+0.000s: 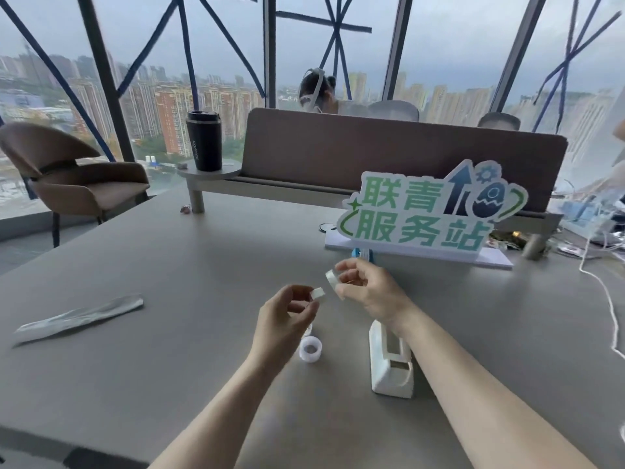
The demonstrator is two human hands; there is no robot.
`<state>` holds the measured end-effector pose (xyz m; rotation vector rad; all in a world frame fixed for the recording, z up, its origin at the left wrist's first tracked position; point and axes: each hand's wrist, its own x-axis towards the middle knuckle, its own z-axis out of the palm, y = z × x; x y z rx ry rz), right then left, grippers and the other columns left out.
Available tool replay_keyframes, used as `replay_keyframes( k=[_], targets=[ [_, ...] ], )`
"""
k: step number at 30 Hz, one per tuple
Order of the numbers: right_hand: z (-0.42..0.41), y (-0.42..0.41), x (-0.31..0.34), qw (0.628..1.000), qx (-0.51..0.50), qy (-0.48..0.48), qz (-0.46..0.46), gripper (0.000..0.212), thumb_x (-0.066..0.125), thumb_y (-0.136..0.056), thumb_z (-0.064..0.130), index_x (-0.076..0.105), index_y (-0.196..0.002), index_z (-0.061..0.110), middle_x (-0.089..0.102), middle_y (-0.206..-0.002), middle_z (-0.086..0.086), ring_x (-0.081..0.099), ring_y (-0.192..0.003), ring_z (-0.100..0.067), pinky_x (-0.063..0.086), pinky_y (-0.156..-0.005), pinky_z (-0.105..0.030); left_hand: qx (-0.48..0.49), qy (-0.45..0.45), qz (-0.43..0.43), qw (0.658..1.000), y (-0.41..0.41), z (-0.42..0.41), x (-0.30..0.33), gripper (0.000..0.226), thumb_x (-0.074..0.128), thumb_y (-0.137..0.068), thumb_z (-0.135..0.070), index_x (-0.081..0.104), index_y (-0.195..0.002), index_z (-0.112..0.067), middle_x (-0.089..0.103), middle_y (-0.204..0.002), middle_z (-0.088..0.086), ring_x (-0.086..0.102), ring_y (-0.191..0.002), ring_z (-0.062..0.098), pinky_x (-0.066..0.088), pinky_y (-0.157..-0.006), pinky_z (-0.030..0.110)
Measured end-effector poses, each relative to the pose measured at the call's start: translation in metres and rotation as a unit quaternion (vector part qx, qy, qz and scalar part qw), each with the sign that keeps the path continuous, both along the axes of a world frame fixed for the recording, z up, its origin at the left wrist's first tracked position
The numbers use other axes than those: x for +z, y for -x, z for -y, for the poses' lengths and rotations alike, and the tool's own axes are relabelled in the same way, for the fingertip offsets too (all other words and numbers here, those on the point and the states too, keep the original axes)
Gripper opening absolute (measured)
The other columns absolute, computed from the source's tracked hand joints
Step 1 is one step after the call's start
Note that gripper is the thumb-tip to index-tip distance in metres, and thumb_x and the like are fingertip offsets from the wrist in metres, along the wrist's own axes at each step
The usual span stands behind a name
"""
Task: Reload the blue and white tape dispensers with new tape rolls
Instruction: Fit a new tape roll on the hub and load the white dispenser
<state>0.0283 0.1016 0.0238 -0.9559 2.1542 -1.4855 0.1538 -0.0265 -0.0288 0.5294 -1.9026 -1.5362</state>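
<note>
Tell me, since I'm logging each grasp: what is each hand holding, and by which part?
The right hand pinches a clear tape roll by its rim, above the table. The left hand holds a small white piece at its fingertips; it looks like the tape's pulled end.

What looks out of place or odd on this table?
A crumpled silvery wrapper lies discarded on the table at the left. A loose tape roll sits beside the empty white dispenser. Nothing is spilled or broken.

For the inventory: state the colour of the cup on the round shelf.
Black cup, seen in the head view.
</note>
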Motion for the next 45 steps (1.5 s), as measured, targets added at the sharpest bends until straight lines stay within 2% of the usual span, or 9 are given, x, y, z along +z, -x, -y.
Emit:
replay_keyframes(
  k=[3, 9, 15, 19, 26, 30, 37, 42, 45],
  targets=[
    [-0.029, -0.003, 0.002, 0.997, 0.014, 0.053, 0.055, 0.037, 0.070, -0.072, 0.023, 0.066, -0.108, 0.019, 0.062, -0.097, -0.007, 0.061, -0.087, -0.014, 0.053, -0.086, -0.030, -0.024, 0.011, -0.021, 0.999, 0.010, -0.027, 0.010, 0.007, 0.075, -0.081, -0.024, 0.071, -0.086, -0.024, 0.074, -0.081, -0.003, 0.064, -0.068, 0.009, 0.053, -0.067, 0.030],
    [-0.074, -0.008, 0.005, 0.990, 0.023, 0.106, 0.094, 0.031, 0.068, -0.080, 0.021, 0.068, -0.111, 0.018, 0.068, -0.101, -0.014, 0.064, -0.093, -0.019, 0.054, -0.088, -0.035, -0.065, 0.055, -0.027, 0.996, 0.022, -0.060, 0.021, 0.012, 0.077, -0.079, -0.027, 0.070, -0.086, -0.036, 0.075, -0.080, -0.009, 0.067, -0.069, 0.006, 0.055, -0.067, 0.024],
    [-0.106, -0.014, 0.001, 0.982, -0.013, 0.164, 0.092, 0.026, 0.067, -0.088, 0.007, 0.065, -0.113, 0.010, 0.066, -0.111, -0.027, 0.065, -0.097, -0.025, 0.052, -0.095, -0.045, -0.077, 0.072, -0.023, 0.994, 0.030, -0.086, 0.030, 0.017, 0.078, -0.079, -0.020, 0.074, -0.095, -0.023, 0.075, -0.078, -0.003, 0.067, -0.067, 0.002, 0.054, -0.069, 0.017],
    [-0.120, -0.018, -0.006, 0.977, -0.028, 0.188, 0.096, 0.024, 0.067, -0.088, 0.007, 0.065, -0.113, 0.008, 0.069, -0.110, -0.022, 0.067, -0.099, -0.024, 0.055, -0.094, -0.039, -0.097, 0.031, -0.034, 0.994, 0.037, -0.101, 0.034, 0.016, 0.077, -0.080, -0.018, 0.075, -0.094, -0.024, 0.076, -0.079, -0.003, 0.070, -0.071, 0.009, 0.060, -0.076, 0.032],
    [-0.135, -0.015, -0.014, 0.961, -0.063, 0.245, 0.114, 0.024, 0.064, -0.090, 0.004, 0.065, -0.113, 0.009, 0.073, -0.105, -0.013, 0.069, -0.097, -0.019, 0.055, -0.088, -0.033, -0.129, -0.065, -0.074, 0.987, 0.043, -0.126, 0.040, 0.021, 0.071, -0.084, -0.006, 0.075, -0.085, -0.026, 0.076, -0.073, -0.009, 0.068, -0.072, 0.009, 0.059, -0.072, 0.027],
    [-0.139, -0.011, -0.013, 0.963, -0.073, 0.246, 0.087, 0.026, 0.065, -0.088, 0.002, 0.066, -0.112, 0.011, 0.073, -0.106, -0.011, 0.067, -0.099, -0.019, 0.056, -0.088, -0.033, -0.149, -0.050, -0.074, 0.985, 0.046, -0.131, 0.044, 0.024, 0.070, -0.085, -0.006, 0.074, -0.087, -0.029, 0.076, -0.074, -0.015, 0.068, -0.069, 0.002, 0.057, -0.066, 0.019],
    [-0.140, -0.006, -0.019, 0.968, -0.102, 0.228, 0.035, 0.028, 0.072, -0.084, 0.006, 0.070, -0.111, 0.015, 0.075, -0.105, -0.010, 0.070, -0.101, -0.024, 0.055, -0.094, -0.043, -0.149, -0.009, -0.056, 0.987, 0.054, -0.129, 0.039, 0.036, 0.073, -0.083, -0.008, 0.076, -0.078, -0.044, 0.077, -0.073, -0.014, 0.067, -0.069, 0.007, 0.059, -0.074, 0.029],
    [-0.136, -0.009, -0.025, 0.969, -0.119, 0.215, 0.017, 0.028, 0.073, -0.083, 0.010, 0.073, -0.109, 0.022, 0.077, -0.104, -0.004, 0.072, -0.099, -0.020, 0.055, -0.094, -0.045, -0.132, 0.000, -0.059, 0.989, 0.053, -0.128, 0.035, 0.037, 0.074, -0.080, -0.005, 0.074, -0.080, -0.043, 0.075, -0.069, -0.021, 0.067, -0.064, -0.004, 0.054, -0.072, 0.014],
    [-0.134, -0.012, -0.028, 0.969, -0.131, 0.210, 0.012, 0.030, 0.072, -0.084, 0.007, 0.073, -0.107, 0.026, 0.077, -0.104, -0.001, 0.072, -0.098, -0.014, 0.055, -0.095, -0.042, -0.121, -0.005, -0.054, 0.991, 0.054, -0.126, 0.030, 0.038, 0.076, -0.078, -0.006, 0.075, -0.081, -0.044, 0.077, -0.073, -0.020, 0.070, -0.071, 0.000, 0.056, -0.081, 0.021]
  ],
)
